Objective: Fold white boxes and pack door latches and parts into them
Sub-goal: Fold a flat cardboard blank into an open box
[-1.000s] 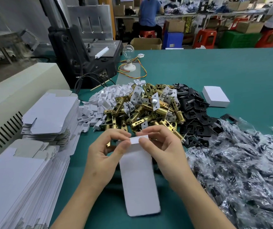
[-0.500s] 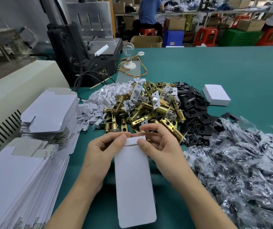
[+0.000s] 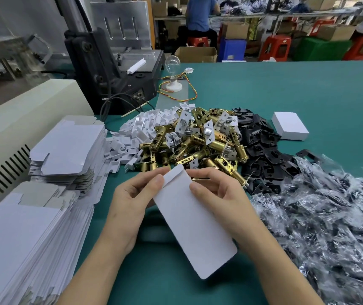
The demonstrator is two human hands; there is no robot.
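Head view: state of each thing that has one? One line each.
box blank: flat, unfolded, tilted, end flap bent up
left hand: pinching blank's far end
right hand: holding blank's far end
stacked blanks: flat, unfolded
finished white box: closed, lying on table
brass latches: loose heap, unpacked
black plates: loose pile
bagged parts: sealed in clear bags, heaped
bulb: unlit

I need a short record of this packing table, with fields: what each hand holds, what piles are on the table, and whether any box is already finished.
left hand: left hand pinches the top flap of the flat box blank
right hand: right hand holds the same blank at its upper right edge
blank state: unfolded, tilted, lifted off the green table
piles: brass latches, white plastic parts, black plates, bagged parts
blank stock: stacks of flat blanks at left
finished box: one closed white box
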